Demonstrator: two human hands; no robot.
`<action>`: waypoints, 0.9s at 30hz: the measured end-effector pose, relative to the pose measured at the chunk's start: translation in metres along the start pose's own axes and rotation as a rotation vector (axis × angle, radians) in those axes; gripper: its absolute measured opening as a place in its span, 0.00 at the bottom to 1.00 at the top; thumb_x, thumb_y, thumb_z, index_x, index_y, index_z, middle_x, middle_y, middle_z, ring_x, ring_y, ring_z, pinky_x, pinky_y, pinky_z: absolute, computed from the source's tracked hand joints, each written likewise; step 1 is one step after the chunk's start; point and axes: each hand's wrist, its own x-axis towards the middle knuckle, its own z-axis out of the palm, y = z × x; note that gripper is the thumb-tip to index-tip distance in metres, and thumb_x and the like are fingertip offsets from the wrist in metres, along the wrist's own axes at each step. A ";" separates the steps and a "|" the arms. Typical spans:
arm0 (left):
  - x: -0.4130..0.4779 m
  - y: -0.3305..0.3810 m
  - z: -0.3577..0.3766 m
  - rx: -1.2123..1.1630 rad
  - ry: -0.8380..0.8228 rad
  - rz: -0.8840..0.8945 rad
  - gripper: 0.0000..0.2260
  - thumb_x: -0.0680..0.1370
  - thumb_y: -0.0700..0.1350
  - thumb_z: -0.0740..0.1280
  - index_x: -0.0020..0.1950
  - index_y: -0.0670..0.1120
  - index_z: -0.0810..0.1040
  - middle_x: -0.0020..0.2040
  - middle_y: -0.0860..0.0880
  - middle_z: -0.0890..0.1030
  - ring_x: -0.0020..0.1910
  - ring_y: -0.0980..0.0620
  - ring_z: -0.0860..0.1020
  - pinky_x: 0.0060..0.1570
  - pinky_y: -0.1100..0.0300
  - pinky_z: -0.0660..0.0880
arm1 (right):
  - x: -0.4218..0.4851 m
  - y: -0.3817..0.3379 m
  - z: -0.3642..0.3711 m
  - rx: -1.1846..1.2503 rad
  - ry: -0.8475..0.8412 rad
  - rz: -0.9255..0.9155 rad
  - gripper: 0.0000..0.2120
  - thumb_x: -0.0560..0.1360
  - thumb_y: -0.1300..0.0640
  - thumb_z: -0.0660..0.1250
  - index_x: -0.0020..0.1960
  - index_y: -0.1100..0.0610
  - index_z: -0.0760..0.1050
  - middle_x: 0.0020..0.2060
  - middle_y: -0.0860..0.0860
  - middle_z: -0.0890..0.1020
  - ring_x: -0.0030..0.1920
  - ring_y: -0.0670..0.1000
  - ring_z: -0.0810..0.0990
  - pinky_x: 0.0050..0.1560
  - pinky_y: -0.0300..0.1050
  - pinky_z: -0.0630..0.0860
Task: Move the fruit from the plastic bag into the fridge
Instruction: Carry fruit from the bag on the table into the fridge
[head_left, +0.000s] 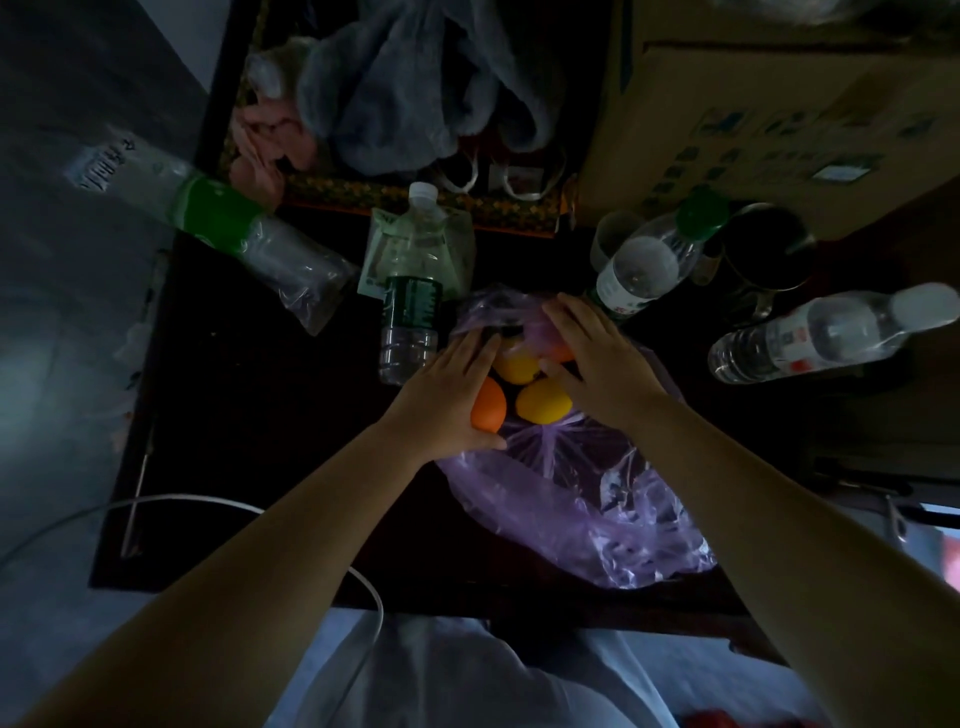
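Observation:
A crumpled purple plastic bag lies on the dark table. Several fruits sit at its far end: an orange one, a yellow one, another yellow one behind, and an orange-pink one partly under bag film. My left hand cups the orange fruit from the left, thumb below it. My right hand lies flat over the right side of the pile, fingers spread, touching fruit and bag. No fridge is in view.
Plastic water bottles ring the fruit: one upright just left, one lying at far left, one at upper right, one at right. A dark mug, a cardboard box and a grey cloth stand behind. A white cable crosses the near left.

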 end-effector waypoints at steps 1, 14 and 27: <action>-0.002 0.000 0.002 -0.015 0.001 -0.006 0.54 0.66 0.64 0.72 0.77 0.49 0.39 0.78 0.46 0.45 0.76 0.45 0.52 0.70 0.48 0.59 | -0.001 -0.001 0.000 -0.009 0.005 -0.006 0.32 0.77 0.41 0.57 0.76 0.54 0.54 0.75 0.54 0.57 0.74 0.56 0.55 0.70 0.51 0.59; -0.044 0.016 0.030 -0.147 -0.030 0.035 0.50 0.66 0.64 0.72 0.77 0.52 0.46 0.77 0.49 0.52 0.73 0.47 0.60 0.64 0.51 0.67 | -0.069 -0.009 0.017 0.026 -0.069 0.096 0.28 0.79 0.48 0.57 0.76 0.47 0.52 0.74 0.53 0.59 0.70 0.57 0.63 0.65 0.55 0.68; -0.009 0.016 -0.005 0.047 0.036 0.028 0.37 0.76 0.66 0.52 0.78 0.48 0.43 0.78 0.44 0.46 0.77 0.46 0.44 0.74 0.47 0.51 | -0.078 -0.006 -0.009 0.208 0.332 0.254 0.11 0.74 0.63 0.64 0.56 0.60 0.72 0.54 0.55 0.75 0.50 0.56 0.76 0.44 0.45 0.71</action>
